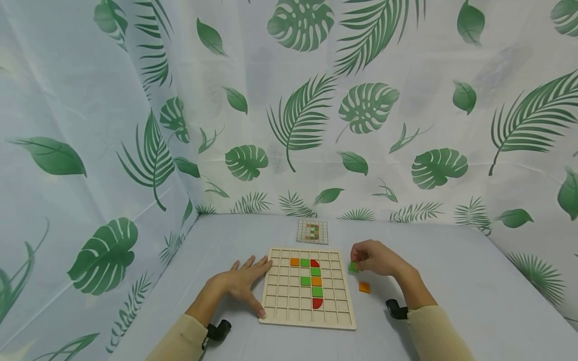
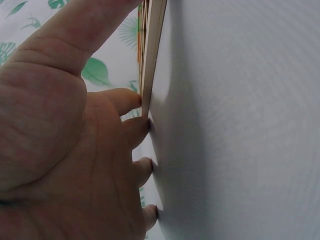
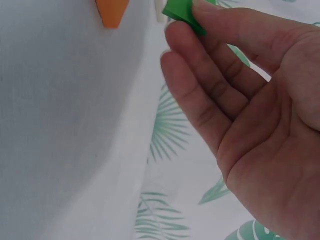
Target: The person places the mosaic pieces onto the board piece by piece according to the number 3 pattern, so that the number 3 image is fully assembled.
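Note:
A square wooden grid board (image 1: 282,301) lies on the table, with orange, green and red tiles set in some of its cells. My left hand (image 1: 241,282) rests at the board's left side, fingers spread, the thumb at the near left corner; in the left wrist view the fingertips meet the board's edge (image 2: 154,55) and the table. Just beyond the board's right edge, my right hand (image 1: 377,257) pinches a green tile (image 3: 181,11) between thumb and fingers. On the table below that hand lies a loose orange tile (image 1: 364,287).
A small pattern card (image 1: 312,240) showing a grid with coloured cells lies behind the board. White curtains (image 1: 307,190) with green leaf prints hang at the table's back and left. A black wrist camera (image 1: 397,309) sits on each forearm.

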A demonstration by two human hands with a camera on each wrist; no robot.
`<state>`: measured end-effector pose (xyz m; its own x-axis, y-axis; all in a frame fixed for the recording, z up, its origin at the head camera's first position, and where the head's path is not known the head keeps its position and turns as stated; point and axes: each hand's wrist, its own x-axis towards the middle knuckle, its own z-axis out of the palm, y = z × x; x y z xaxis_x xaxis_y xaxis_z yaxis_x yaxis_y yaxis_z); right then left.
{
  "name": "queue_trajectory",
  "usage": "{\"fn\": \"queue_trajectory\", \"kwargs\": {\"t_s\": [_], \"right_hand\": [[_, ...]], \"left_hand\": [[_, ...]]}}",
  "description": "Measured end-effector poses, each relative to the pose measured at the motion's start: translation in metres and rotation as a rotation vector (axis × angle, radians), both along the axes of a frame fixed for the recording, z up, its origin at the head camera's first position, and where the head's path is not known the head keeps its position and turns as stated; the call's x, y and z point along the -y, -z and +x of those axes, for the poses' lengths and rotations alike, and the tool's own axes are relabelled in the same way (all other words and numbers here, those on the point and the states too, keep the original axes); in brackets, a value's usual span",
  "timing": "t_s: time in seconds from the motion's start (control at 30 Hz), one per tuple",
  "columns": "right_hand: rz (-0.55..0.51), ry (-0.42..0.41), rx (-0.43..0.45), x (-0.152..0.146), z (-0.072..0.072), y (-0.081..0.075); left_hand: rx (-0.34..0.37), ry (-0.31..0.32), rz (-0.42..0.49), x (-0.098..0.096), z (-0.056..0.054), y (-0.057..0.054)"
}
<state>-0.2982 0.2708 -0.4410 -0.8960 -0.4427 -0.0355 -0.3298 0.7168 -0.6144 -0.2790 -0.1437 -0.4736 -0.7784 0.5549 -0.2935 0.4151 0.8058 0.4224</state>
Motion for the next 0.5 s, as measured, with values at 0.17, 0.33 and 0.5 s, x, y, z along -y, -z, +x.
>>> {"fn": "queue_trajectory", "kwargs": {"t_s": [0.17, 0.33, 0.5], "right_hand": [[-0.034, -0.03, -0.034, 0.009, 0.0, 0.002], [-0.06, -0.069, -0.055, 0.023, 0.0, 0.003], [-0.062, -0.075, -0.076, 0.036, 0.001, 0.004]], "left_hand": [[-0.003, -0.003, -0.003, 0.0, 0.0, 0.0], [-0.004, 0.001, 0.001, -0.001, 0.001, -0.001], [-0.005, 0.008, 0.003, -0.001, 0.001, -0.001]]}}
